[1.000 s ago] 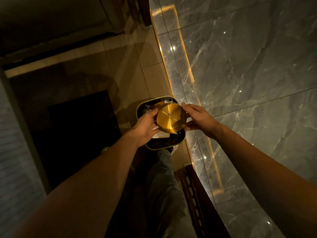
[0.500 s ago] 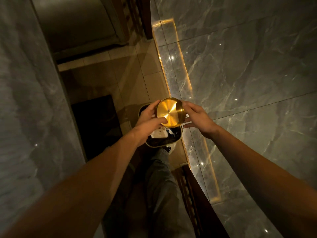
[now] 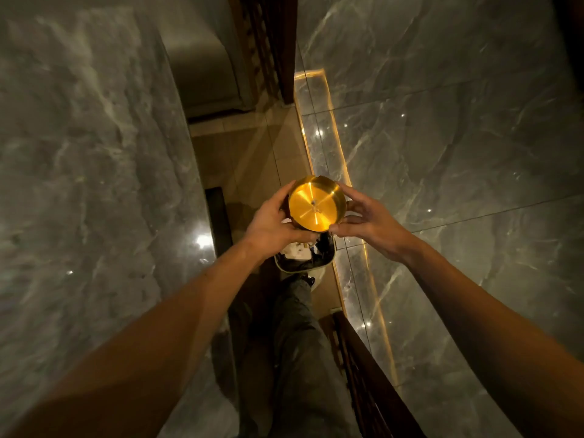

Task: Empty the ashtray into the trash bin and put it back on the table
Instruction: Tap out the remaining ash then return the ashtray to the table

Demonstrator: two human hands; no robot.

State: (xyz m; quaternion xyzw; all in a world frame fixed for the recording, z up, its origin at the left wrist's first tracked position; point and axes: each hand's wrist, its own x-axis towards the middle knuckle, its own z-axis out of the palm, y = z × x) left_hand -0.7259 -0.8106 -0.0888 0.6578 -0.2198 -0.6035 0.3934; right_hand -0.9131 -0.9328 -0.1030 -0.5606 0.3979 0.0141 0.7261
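Note:
A round golden metal ashtray [image 3: 317, 206] is held between both hands, its shiny inside turned up towards me. My left hand [image 3: 274, 223] grips its left and lower rim. My right hand [image 3: 366, 221] holds the right rim with thumb and fingertips. Below the hands stands the trash bin [image 3: 303, 267] with a pale rim on the floor; white rubbish shows inside it, and my hands hide most of it.
A grey marble table top [image 3: 88, 172] fills the left side. A glossy marble wall [image 3: 458, 137] with a lit strip at its foot runs on the right. Dark wooden furniture [image 3: 373, 384] stands at lower right. My trouser leg [image 3: 300, 336] is below the bin.
The ashtray has risen away from the bin and turned from tilted over it to facing up. My view has swung left, bringing the marble table top into sight.

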